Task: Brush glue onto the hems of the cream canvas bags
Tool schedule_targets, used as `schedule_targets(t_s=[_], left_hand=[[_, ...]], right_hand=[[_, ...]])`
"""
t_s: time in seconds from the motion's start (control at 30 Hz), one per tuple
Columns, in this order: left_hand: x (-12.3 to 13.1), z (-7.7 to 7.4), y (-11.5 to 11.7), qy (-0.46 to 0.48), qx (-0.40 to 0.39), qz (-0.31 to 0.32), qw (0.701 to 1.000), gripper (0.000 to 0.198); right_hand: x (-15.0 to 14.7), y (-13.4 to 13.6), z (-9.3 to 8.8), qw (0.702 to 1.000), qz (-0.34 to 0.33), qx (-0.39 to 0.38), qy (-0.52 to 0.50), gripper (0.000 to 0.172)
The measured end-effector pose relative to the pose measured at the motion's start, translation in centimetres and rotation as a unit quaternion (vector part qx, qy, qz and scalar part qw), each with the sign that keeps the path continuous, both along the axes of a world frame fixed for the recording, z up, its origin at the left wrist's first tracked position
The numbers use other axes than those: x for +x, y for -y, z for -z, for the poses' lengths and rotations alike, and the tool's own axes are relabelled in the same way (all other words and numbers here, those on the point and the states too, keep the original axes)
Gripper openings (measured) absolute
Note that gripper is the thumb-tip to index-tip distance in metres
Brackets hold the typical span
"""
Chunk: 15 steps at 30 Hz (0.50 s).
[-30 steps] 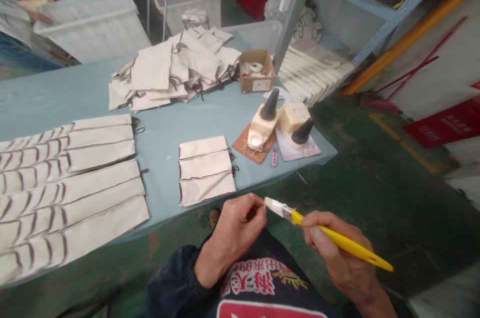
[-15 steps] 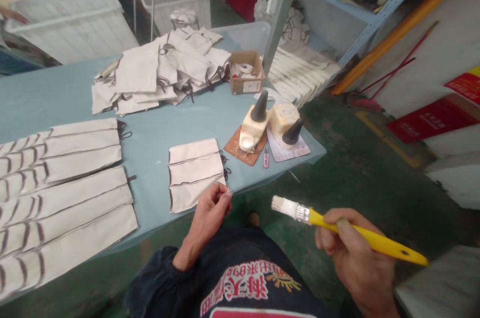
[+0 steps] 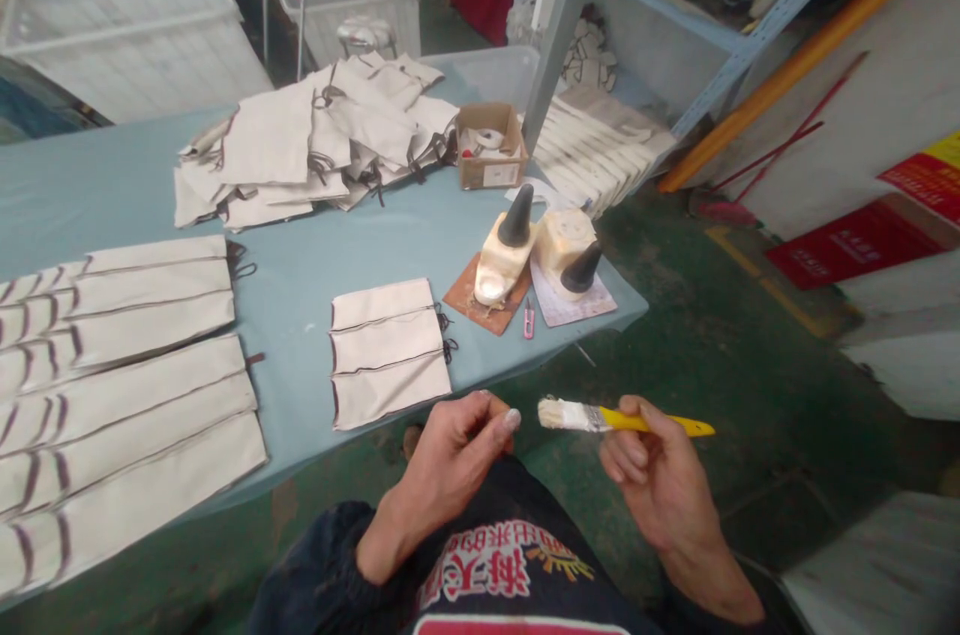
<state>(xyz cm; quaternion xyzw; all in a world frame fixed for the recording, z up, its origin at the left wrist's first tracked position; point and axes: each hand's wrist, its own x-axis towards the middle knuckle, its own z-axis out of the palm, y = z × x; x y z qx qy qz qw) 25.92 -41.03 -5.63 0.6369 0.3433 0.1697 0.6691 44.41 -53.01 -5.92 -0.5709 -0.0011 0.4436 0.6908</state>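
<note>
My right hand (image 3: pixel 660 475) grips a paintbrush (image 3: pixel 630 420) by its yellow handle, over the floor in front of the table. White paste coats its bristles, which point left toward my other hand. My left hand (image 3: pixel 454 460) is closed, thumb pressed against the curled fingers, just left of the bristle tip and apart from it. Whether anything is in its pinch is hidden. Behind it, near the table edge, lies a cream fabric piece (image 3: pixel 390 355) with dark seams and dark cords at its right side.
On the blue table (image 3: pixel 285 315) are overlapping fabric pieces (image 3: pixel 150 455) at left and a loose fabric heap (image 3: pixel 322 145) behind. Two glue-crusted containers with black cones (image 3: pixel 517 215) stand at right, beside pink thread snips (image 3: pixel 529 320) and a cardboard box (image 3: pixel 491 150).
My left hand has moved right and nearer, away from the fabric piece. My right hand has brought the paintbrush left and levelled it, so the two hands are closer together.
</note>
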Motion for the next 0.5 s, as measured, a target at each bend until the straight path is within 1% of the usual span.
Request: schedule_targets(t_s=[0.1,0.17,0.4,0.5], left_hand=[[0.12,0.07,0.16,0.018,-0.023,-0.02,0.999,0.036],[0.16,0.18,0.24,0.025,-0.036,-0.032,0.999,0.033],[0.11,0.66,0.23,0.004,-0.039,-0.025,0.999,0.035],[0.26,0.79,0.34,0.001,-0.023,-0.026,0.999,0.031]], right_hand=[[0.08,-0.14,0.47,1.0,0.005,-0.004,-0.027,0.029],[0.06,-0.25,0.72,0.999,0.011,-0.005,-0.042,0.029],[-0.15,-0.76,0.54,0.997,0.038,-0.021,-0.068,0.035],[-0.18,-0.86,0.47,0.997,0.035,-0.018,-0.065,0.035]])
